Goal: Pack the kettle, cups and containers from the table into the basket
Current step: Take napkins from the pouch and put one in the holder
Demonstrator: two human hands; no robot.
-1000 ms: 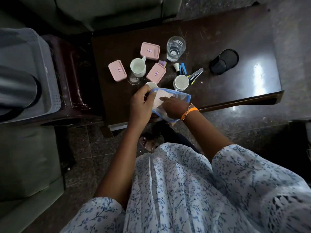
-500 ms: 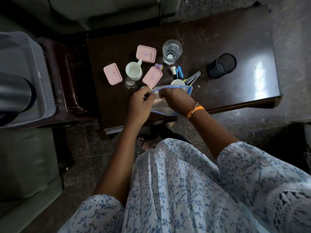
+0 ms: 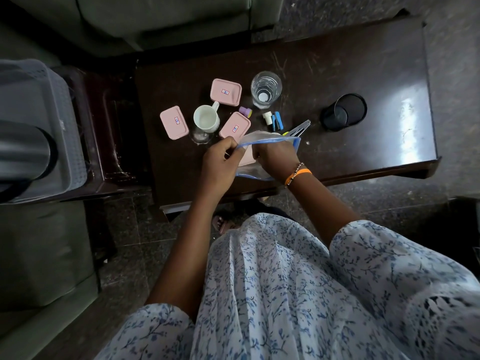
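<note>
Seen from above, a person in a white dress with a blue floral print stands at the near edge of a dark, glossy wooden table (image 3: 337,74). Both hands meet over that edge on a clear plastic zip pouch with blue trim (image 3: 270,140). The left hand (image 3: 220,165) pinches the pouch's blue rim at its left end between thumb and fingers. The right hand (image 3: 276,158), with an orange band and a beaded bracelet at the wrist, is closed on the pouch towards its right side; a pale pink, flat shape shows through the plastic between the two hands.

Three pink rectangular lidded containers lie on the table beyond the hands: one at the left (image 3: 174,122), one further back (image 3: 226,92), and one (image 3: 235,126) just beyond the left hand. A white ceramic mug (image 3: 206,120) stands between them, with a small clear glass (image 3: 200,136) just in front of it. A tall clear drinking glass (image 3: 266,89) stands further back, and a black mesh cup (image 3: 342,114) well apart to the right. Small coloured items lie near the pouch, too small to identify.

A grey perforated plastic basket (image 3: 65,120) sits left of the table, holding a dark steel kettle (image 3: 23,152).
</note>
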